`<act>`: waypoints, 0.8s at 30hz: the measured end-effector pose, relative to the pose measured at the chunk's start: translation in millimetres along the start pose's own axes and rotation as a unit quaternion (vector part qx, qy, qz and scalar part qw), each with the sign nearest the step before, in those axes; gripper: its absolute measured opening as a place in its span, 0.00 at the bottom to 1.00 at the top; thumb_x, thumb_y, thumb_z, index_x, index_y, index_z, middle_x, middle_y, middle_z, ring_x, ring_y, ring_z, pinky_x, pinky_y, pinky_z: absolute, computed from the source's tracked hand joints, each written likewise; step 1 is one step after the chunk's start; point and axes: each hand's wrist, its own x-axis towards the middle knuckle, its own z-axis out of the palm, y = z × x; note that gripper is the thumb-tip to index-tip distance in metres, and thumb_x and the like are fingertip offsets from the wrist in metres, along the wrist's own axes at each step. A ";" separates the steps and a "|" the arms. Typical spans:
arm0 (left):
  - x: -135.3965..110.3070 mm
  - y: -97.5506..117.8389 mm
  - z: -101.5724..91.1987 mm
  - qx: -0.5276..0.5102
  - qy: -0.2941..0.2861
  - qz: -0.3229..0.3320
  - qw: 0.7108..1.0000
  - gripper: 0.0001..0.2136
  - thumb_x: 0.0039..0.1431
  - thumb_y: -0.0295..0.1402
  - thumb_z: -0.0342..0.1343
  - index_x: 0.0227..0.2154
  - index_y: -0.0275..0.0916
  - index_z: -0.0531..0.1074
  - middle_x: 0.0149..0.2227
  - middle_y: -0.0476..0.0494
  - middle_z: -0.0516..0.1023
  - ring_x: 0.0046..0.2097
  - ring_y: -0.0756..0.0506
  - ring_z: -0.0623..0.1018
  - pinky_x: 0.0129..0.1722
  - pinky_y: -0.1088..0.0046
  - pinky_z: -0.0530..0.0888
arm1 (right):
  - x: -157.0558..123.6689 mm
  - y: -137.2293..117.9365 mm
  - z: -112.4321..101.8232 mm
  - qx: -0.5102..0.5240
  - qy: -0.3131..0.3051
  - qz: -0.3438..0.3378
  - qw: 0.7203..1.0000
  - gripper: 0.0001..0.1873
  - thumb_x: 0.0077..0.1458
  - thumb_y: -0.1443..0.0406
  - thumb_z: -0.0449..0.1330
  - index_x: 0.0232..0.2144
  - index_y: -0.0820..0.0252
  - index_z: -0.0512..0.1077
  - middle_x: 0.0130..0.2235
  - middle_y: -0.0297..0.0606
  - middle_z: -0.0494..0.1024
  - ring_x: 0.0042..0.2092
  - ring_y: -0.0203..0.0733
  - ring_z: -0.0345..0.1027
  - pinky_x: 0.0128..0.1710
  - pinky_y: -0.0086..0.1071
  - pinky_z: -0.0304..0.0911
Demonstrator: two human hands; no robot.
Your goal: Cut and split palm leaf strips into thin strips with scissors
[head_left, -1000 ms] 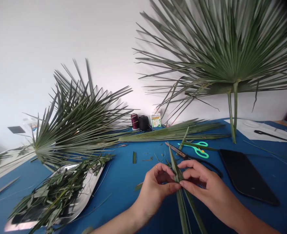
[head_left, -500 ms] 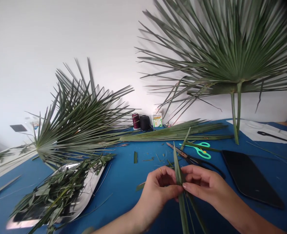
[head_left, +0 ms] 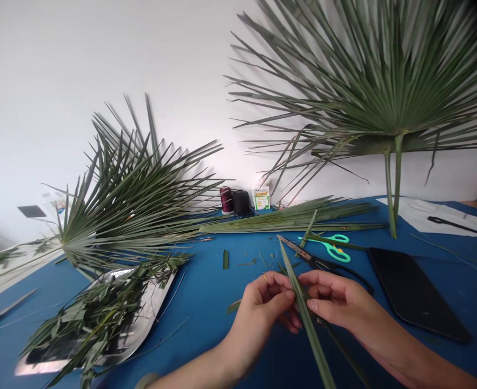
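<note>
Both my hands meet low in the middle over the blue table (head_left: pixel 206 292). My left hand (head_left: pixel 263 310) pinches a long narrow palm leaf strip (head_left: pixel 309 329) between thumb and fingers. My right hand (head_left: pixel 336 302) grips the same strip from the other side, fingers curled round it. The strip's tip points up toward the scissors, and its long end runs down past the lower edge. More thin strips lie under my right hand.
Green-handled scissors (head_left: pixel 331 247) and black-handled scissors (head_left: pixel 315 262) lie just beyond my hands. A black tray (head_left: pixel 412 292) sits at right, a silver tray (head_left: pixel 149 308) of leaf cuttings at left. Fan palm fronds (head_left: pixel 125 216) and thread spools (head_left: pixel 234 201) stand along the wall.
The strip has tilted, its tip leaning left and its lower end swinging right. Both hands shifted slightly while keeping their hold.
</note>
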 end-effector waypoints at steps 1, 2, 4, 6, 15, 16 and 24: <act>0.4 0.5 -0.9 0.005 0.006 0.009 1.000 0.10 0.47 0.36 0.60 0.28 0.35 0.68 0.22 0.50 0.71 0.23 0.52 0.71 0.25 0.75 0.68 | -0.3 -0.3 0.2 -0.004 0.005 -0.001 1.000 0.15 0.42 0.62 0.60 0.36 0.59 0.71 0.24 0.32 0.74 0.27 0.36 0.66 0.28 0.30 0.59; 0.8 0.8 -1.8 0.009 0.009 0.017 1.000 0.10 0.47 0.35 0.60 0.28 0.35 0.68 0.23 0.49 0.72 0.24 0.51 0.72 0.26 0.75 0.68 | -0.7 -0.6 0.6 -0.009 0.010 -0.002 1.000 0.15 0.42 0.63 0.60 0.36 0.59 0.71 0.24 0.31 0.73 0.26 0.35 0.65 0.27 0.29 0.58; 1.4 0.8 -3.5 0.013 0.009 0.026 1.000 0.11 0.44 0.34 0.62 0.27 0.35 0.68 0.24 0.49 0.72 0.27 0.51 0.72 0.28 0.76 0.68 | -1.5 -1.3 1.9 -0.016 0.014 -0.006 1.000 0.12 0.41 0.64 0.61 0.33 0.58 0.71 0.23 0.29 0.72 0.25 0.34 0.64 0.26 0.28 0.57; 1.5 0.2 -4.7 0.008 -0.001 0.022 1.000 0.11 0.42 0.32 0.64 0.26 0.34 0.67 0.25 0.49 0.72 0.28 0.51 0.71 0.28 0.76 0.67 | -2.7 -2.4 3.3 -0.016 0.009 -0.012 1.000 0.09 0.41 0.64 0.61 0.29 0.58 0.71 0.23 0.29 0.72 0.25 0.34 0.63 0.26 0.27 0.56; 1.1 5.1 -9.5 -0.010 0.004 0.042 0.999 0.09 0.48 0.29 0.60 0.33 0.36 0.70 0.34 0.46 0.72 0.32 0.50 0.72 0.30 0.75 0.69 | -4.5 -5.1 3.5 0.017 0.005 0.003 1.000 0.08 0.42 0.62 0.63 0.28 0.57 0.71 0.23 0.28 0.69 0.25 0.33 0.61 0.26 0.27 0.56; 1.5 5.9 -10.5 -0.012 0.001 0.046 0.999 0.12 0.46 0.27 0.62 0.36 0.37 0.70 0.36 0.46 0.72 0.33 0.50 0.73 0.30 0.75 0.69 | -4.3 -4.2 3.4 0.032 -0.001 0.013 0.999 0.10 0.41 0.62 0.64 0.29 0.58 0.71 0.22 0.28 0.69 0.24 0.32 0.61 0.25 0.26 0.56; 3.3 7.7 -13.0 -0.040 -0.002 0.009 0.999 0.06 0.43 0.25 0.64 0.22 0.31 0.71 0.21 0.48 0.73 0.25 0.54 0.72 0.27 0.80 0.69 | -6.6 0.7 -1.6 0.126 -0.027 0.073 0.989 0.12 0.43 0.62 0.62 0.34 0.57 0.74 0.21 0.29 0.68 0.20 0.28 0.56 0.19 0.23 0.53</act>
